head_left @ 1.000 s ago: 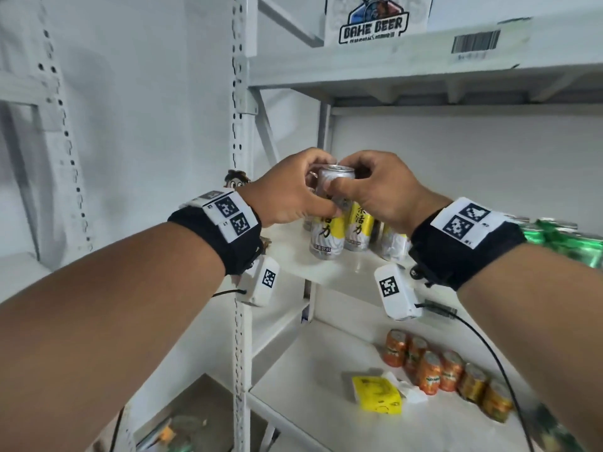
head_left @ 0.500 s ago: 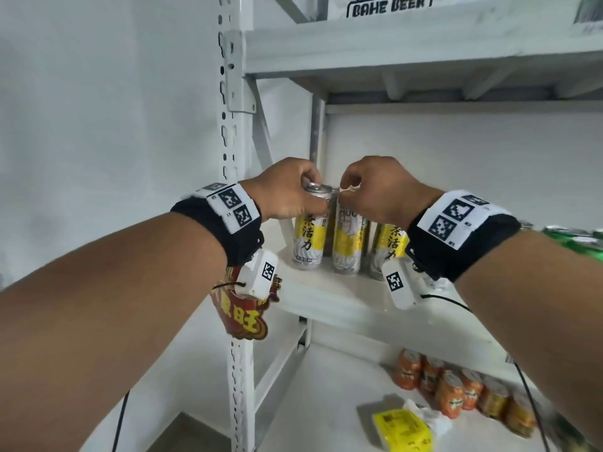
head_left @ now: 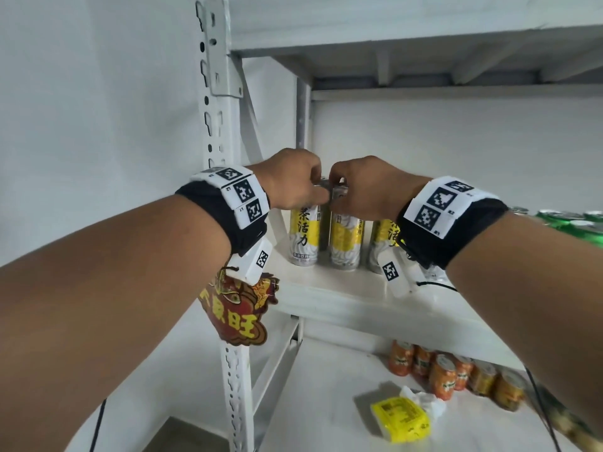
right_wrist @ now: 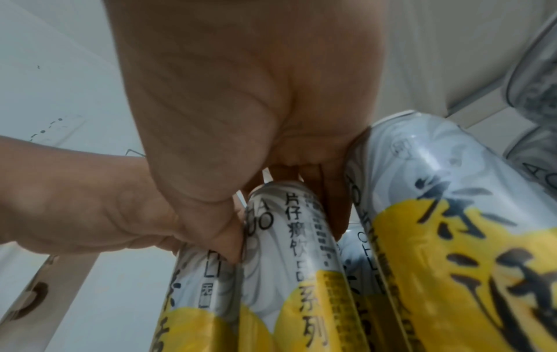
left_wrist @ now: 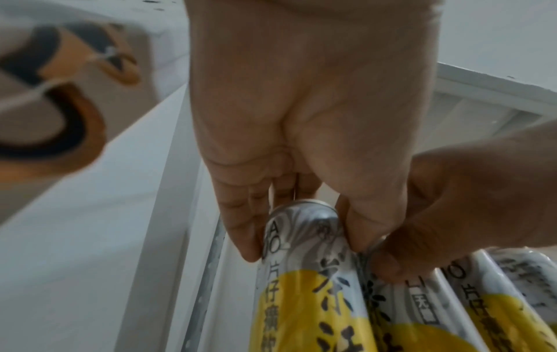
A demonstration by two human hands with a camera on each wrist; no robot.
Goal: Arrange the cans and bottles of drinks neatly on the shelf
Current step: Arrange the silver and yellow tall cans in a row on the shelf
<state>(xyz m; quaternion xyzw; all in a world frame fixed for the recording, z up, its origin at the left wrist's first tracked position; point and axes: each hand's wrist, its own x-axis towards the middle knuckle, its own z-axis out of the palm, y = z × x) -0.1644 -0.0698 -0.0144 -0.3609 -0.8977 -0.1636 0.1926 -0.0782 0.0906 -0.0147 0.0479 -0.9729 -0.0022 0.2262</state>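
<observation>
Three tall white-and-yellow cans stand in a row at the left end of the middle shelf (head_left: 342, 298). My left hand (head_left: 311, 195) grips the top of the leftmost can (head_left: 303, 236), with fingers and thumb curled round its rim. My right hand (head_left: 342, 194) grips the top of the second can (head_left: 346, 246) right beside it. The third can (head_left: 383, 246) stands free, partly behind my right wrist. In the left wrist view my left hand (left_wrist: 301, 228) pinches the leftmost can (left_wrist: 307, 274). In the right wrist view my right hand (right_wrist: 283, 214) holds the second can (right_wrist: 289, 257).
Green cans (head_left: 571, 220) lie at the shelf's far right. On the lower shelf stand several orange cans (head_left: 450, 373) and a yellow packet (head_left: 399, 419). A red ornament (head_left: 238, 311) hangs on the perforated upright post (head_left: 225, 125). The shelf above sits close over the cans.
Both hands have kept their grips on the can tops. The two held cans have moved left and now stand upright side by side on the shelf.
</observation>
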